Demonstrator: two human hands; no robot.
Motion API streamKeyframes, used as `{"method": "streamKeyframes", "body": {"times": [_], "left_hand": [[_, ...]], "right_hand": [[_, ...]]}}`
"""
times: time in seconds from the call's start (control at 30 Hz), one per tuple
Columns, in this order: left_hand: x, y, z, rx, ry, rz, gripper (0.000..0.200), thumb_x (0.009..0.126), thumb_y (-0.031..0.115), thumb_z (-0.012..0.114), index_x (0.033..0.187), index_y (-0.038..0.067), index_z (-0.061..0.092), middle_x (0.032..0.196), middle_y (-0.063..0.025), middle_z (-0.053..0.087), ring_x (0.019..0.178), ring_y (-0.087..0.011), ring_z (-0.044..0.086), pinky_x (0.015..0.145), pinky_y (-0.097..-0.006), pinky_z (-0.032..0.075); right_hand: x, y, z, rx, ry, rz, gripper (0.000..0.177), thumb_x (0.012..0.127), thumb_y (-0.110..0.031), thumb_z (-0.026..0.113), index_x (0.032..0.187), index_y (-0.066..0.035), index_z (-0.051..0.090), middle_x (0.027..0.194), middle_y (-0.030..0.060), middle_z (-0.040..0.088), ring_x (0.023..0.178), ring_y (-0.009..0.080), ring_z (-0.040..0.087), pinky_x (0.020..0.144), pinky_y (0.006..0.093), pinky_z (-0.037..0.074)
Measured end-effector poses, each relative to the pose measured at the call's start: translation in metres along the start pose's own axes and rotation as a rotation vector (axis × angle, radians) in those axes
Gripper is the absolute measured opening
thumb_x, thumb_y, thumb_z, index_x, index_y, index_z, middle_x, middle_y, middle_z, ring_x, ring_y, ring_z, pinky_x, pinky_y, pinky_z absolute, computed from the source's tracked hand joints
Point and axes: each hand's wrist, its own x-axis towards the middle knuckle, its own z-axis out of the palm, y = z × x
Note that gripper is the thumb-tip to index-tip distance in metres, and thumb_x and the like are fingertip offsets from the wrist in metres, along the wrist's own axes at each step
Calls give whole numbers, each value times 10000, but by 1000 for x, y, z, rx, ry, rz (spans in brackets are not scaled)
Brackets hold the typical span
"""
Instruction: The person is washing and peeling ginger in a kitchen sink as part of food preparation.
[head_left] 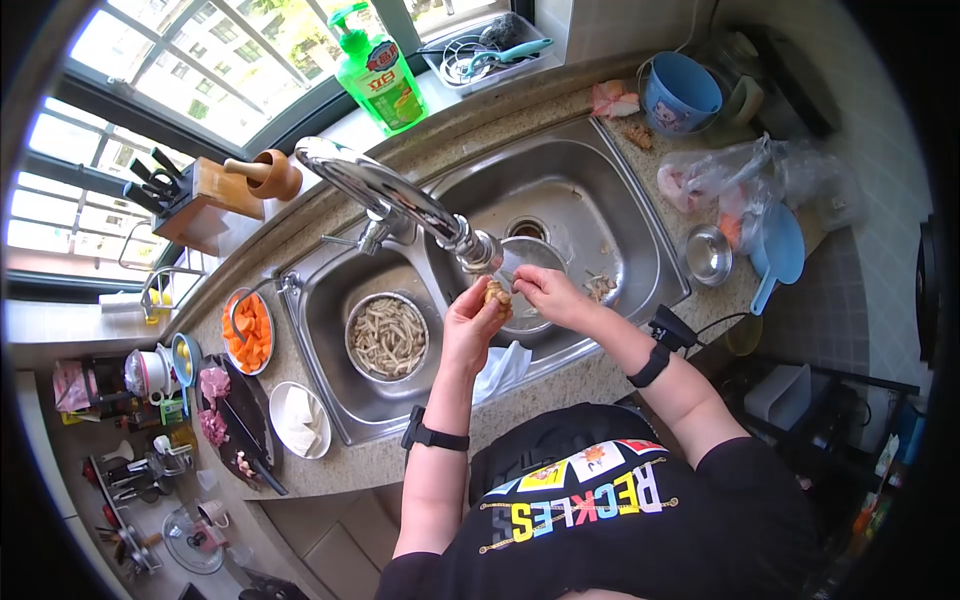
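Note:
My left hand (472,325) grips a small yellowish-brown, knobbly piece of food (495,293) under the faucet (484,252). My right hand (550,297) is closed beside it, its fingertips close to the piece; what they pinch is too small to make out. Below both hands, a round metal bowl or strainer (535,256) sits in the right sink basin (600,215). In the left basin (335,300) stands a metal bowl full of pale, finger-shaped pieces (388,338). A whitish cloth or bag (503,371) lies at the sink's front edge.
To the left are a plate of orange chunks (254,335), a white bowl (300,422) and a dark board (245,420) with meat and a knife. Behind stand a green soap bottle (382,85) and knife block (210,205). Rightward are plastic bags (790,175) and a blue ladle (780,250).

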Motion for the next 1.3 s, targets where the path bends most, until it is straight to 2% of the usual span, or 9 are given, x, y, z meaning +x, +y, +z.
{"method": "streamKeyframes", "body": {"times": [0.1, 0.3, 0.4, 0.5, 0.6, 0.7, 0.8, 1.2, 1.3], "left_hand": [[-5, 3, 2, 85, -49, 2, 308, 830, 23, 579, 1134, 10, 525, 1019, -76, 601, 893, -159, 598, 756, -287, 514], [-9, -1, -3, 129, 1, -12, 220, 832, 28, 583, 1049, 5, 554, 978, -73, 616, 857, -157, 607, 746, -293, 518], [-12, -4, -4, 163, -29, -63, 213, 832, 33, 585, 1041, 4, 557, 978, -77, 616, 845, -160, 609, 745, -294, 517], [-17, -5, 8, 115, -18, -74, 218, 831, 36, 588, 1044, 0, 555, 976, -81, 614, 841, -164, 606, 751, -290, 513], [-4, -9, 2, 35, -10, -55, 221, 832, 46, 590, 1045, 1, 556, 973, -84, 611, 832, -167, 603, 756, -285, 509], [-1, -9, 4, -6, 0, -67, 206, 847, 76, 578, 1039, 4, 557, 969, -87, 609, 845, -173, 598, 762, -278, 502], [4, -8, 1, -33, 4, -86, 204, 854, 85, 570, 1041, 5, 558, 965, -86, 609, 846, -170, 594, 751, -271, 497], [16, -9, -15, -80, -25, -161, 219, 854, 57, 556, 1064, -5, 556, 969, -90, 606, 813, -160, 590, 717, -260, 495], [17, -7, -14, -60, -16, -140, 210, 855, 45, 550, 1057, -12, 557, 972, -94, 605, 815, -165, 592, 710, -265, 500]], "right_hand": [[-11, -15, -4, -44, -10, -28, 149, 848, -154, 517, 891, -11, 526, 786, 211, 567, 804, 390, 553, 640, 417, 432], [-28, -24, -6, -319, 29, -227, 88, 829, -123, 479, 849, -45, 515, 766, 175, 590, 771, 377, 573, 628, 444, 444], [-23, -8, -6, -562, 68, -130, 80, 822, -125, 465, 837, -58, 506, 758, 161, 598, 751, 377, 576, 626, 458, 444], [-22, -5, -7, -376, 144, -11, 132, 846, -196, 470, 839, -71, 515, 758, 165, 598, 744, 376, 578, 627, 463, 440], [-24, -22, -9, -188, 85, -46, 195, 862, -265, 481, 823, -76, 511, 735, 165, 594, 735, 372, 580, 622, 467, 435], [-24, -20, -7, -377, 70, -205, 292, 870, -358, 486, 819, -70, 492, 695, 150, 570, 711, 363, 570, 593, 458, 424], [-19, -18, -8, -474, 69, -232, 335, 854, -397, 498, 803, -66, 488, 685, 144, 564, 693, 356, 568, 573, 442, 427], [-8, -9, -13, -511, -101, -345, 352, 799, -470, 541, 741, -123, 556, 612, 101, 578, 606, 304, 583, 522, 408, 437], [-7, -8, -13, -377, -51, -258, 364, 796, -472, 548, 737, -113, 551, 613, 107, 577, 606, 308, 584, 524, 411, 434]]}}
